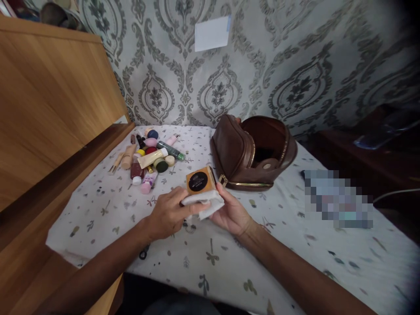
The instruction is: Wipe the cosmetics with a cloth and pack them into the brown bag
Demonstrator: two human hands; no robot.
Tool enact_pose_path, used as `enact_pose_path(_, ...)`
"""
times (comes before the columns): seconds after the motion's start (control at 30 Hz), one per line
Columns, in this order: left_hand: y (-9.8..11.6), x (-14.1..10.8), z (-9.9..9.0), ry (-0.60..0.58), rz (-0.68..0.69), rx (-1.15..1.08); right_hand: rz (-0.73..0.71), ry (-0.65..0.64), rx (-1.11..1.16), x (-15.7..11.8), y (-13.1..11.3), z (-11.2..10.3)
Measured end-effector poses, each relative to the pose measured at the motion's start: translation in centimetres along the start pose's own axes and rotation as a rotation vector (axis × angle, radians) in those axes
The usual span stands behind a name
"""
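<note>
An orange box with a round black label (197, 180) is held between my two hands above the patterned cloth. A white wipe or tissue (211, 204) lies against its near side. My left hand (169, 213) grips the box and the white piece from the left, fingers across the front. At the right side, my right hand (231, 213) holds the box edge and the white piece, its thumb near the corner. Just behind my right hand stands an open brown leather bag (231, 148), its zipper undone. A pile of cosmetic tubes and jars (152, 157) lies to the left.
A blurred-out flat object (337, 199) lies at the right of the table (203, 262). A wooden panel (59, 87) rises on the left. Behind the table is a patterned wall (183, 87) with a white card (212, 34). A cable (393, 191) runs at the far right.
</note>
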State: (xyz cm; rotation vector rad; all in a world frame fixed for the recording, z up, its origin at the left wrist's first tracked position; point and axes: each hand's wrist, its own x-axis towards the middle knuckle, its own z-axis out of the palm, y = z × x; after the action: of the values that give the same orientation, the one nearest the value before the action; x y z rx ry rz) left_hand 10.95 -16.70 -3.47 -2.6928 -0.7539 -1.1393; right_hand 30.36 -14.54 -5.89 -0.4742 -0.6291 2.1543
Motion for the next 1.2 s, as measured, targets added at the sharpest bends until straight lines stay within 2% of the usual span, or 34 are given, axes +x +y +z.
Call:
enact_pose_path(0.13,-0.2,-0.3,-0.1,-0.01,-0.007,-0.017,-0.008,-0.062,0.007,-0.1,-0.7,0.2)
enact_pose_path(0.37,0.1,-0.1,-0.3,0.032,-0.152,-0.333,-0.019,-0.03,0.02,-0.2,-0.6,0.0)
enact_pose_path(0.57,0.2,-0.2,-0.1,0.051,-0.297,-0.484,0.019,-0.084,0.012,-0.2,-0.6,-0.1)
enact_pose_path(0.77,-0.5,0.0,-0.2,0.125,-0.414,-0.439,0.057,-0.148,0.063,-0.3,-0.6,-0.2)
enact_pose_path(0.9,-1.4,-0.1,-0.3,0.208,-0.545,-0.381,0.089,-0.161,0.038,-0.6,-0.8,0.5)
enact_pose_path(1.0,-1.7,-0.3,-0.2,0.228,-0.634,-0.349,0.092,-0.162,0.021,-0.7,-0.9,0.8)
enact_pose_path(1.1,-1.7,-0.5,-0.1,0.202,-0.645,-0.339,0.099,-0.161,0.008,-0.7,-0.6,0.6)
enact_pose_path(1.2,-1.8,-0.5,0.1,0.151,-0.581,-0.285,0.133,-0.168,-0.014,-0.5,0.0,0.1)
